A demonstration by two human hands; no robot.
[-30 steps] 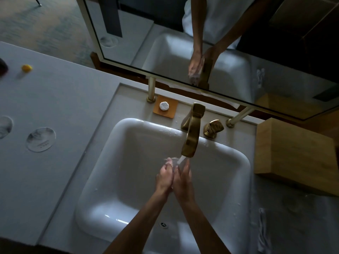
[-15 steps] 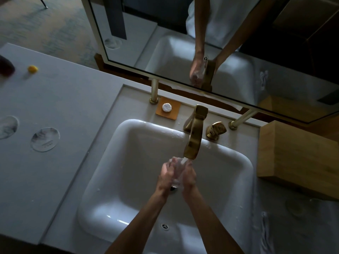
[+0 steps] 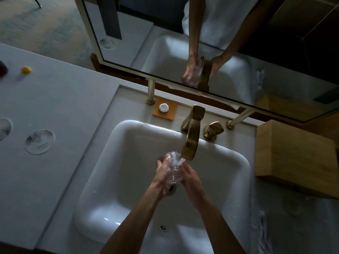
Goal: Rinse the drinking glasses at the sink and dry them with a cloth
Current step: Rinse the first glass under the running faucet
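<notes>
A clear drinking glass (image 3: 173, 168) is held over the middle of the white sink (image 3: 113, 180), tilted, with its far end just under the mouth of the brass tap (image 3: 191, 142). A thin stream of water falls from the tap onto the glass. The left hand (image 3: 162, 176) grips the glass from the left side, with its fingers curled round it. The right hand (image 3: 189, 177) holds the glass from the right side, fingers bent against it. The drain is partly hidden under the hands.

Behind the sink, beside the tap, stands a brass handle (image 3: 212, 130). To the left of the tap lies an orange square pad (image 3: 171, 110) with a small white round thing (image 3: 163, 107) on it. The grey bench (image 3: 55, 99) to the left carries a round coaster (image 3: 40, 142) and, far away, a small yellow thing (image 3: 26, 69). On the right stands a wooden box (image 3: 295, 158), and near the right edge of the sink lies a white cloth (image 3: 263, 233). The mirror (image 3: 146, 57) above reflects the hands and the glass.
</notes>
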